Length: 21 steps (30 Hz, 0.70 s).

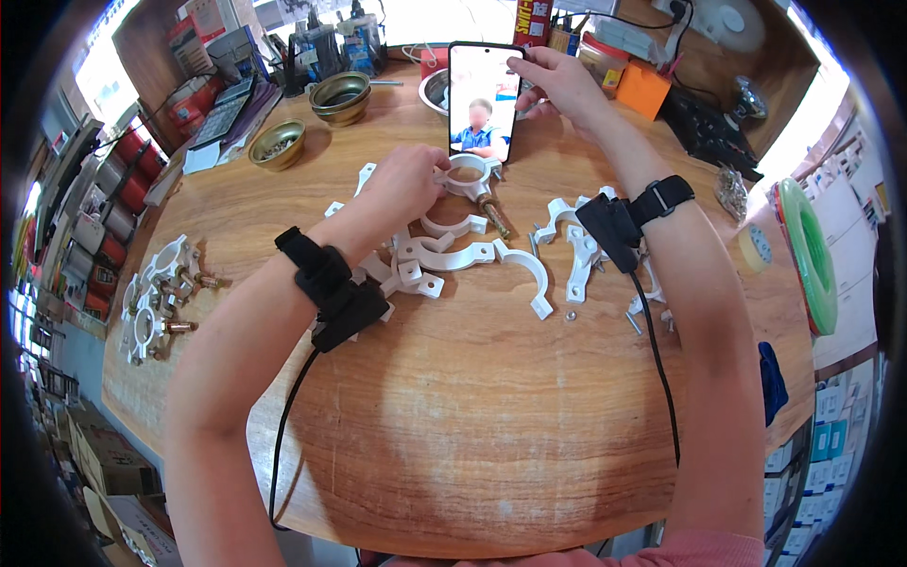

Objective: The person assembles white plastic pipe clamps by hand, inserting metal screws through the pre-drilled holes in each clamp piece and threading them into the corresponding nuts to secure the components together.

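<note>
A smartphone [484, 94] with a lit screen stands upright at the far middle of the table. My right hand [567, 90] pinches its upper right edge between thumb and fingers. Just in front of the phone is a white ring-shaped pipe clamp [469, 193] with a brassy bolt [493, 215] sticking out toward me. The curled fingers of my left hand [402, 184] close on the clamp's left side; their tips are partly hidden. Loose white clamp halves [463, 257] lie in a heap under and beside my left wrist. Each wrist wears a black strap with a cabled black module.
More white clamp halves [582, 253] and small bolts lie below my right wrist. Clamps with bolts [146, 326] are grouped at the left. Brass bowls [277, 146] stand at the far left, an orange paper [642, 90] at the far right. A green ring-shaped roll [808, 260] stands by the right edge.
</note>
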### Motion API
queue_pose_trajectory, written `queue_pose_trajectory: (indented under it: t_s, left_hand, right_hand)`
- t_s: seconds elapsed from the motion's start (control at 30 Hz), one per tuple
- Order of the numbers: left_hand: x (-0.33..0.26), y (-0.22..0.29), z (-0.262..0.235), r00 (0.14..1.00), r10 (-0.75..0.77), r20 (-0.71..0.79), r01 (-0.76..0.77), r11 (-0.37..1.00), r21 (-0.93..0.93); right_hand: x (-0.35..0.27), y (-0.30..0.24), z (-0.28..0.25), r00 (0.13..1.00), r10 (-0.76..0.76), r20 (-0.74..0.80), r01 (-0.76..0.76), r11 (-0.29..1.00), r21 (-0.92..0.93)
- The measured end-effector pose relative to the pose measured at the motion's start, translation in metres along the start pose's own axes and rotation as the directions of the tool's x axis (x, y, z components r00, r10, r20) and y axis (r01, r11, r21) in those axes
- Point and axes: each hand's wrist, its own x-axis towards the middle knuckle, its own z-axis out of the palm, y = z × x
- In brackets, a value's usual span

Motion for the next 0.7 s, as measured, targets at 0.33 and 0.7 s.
queue_pose_trajectory:
  t_s: [0.33,0.7]
  left_hand:
    - [-0.014,0.002,0.000,0.997,-0.063,-0.054,0.063,0.998,-0.004]
    - [-0.120,0.047,-0.085,0.945,-0.245,-0.218,0.109,0.861,-0.496]
  right_hand:
    - [-0.008,-0.002,-0.001,0.993,0.004,-0.121,0.005,0.997,0.071]
    - [-0.266,-0.139,-0.001,0.858,-0.459,0.232,0.507,0.829,-0.235]
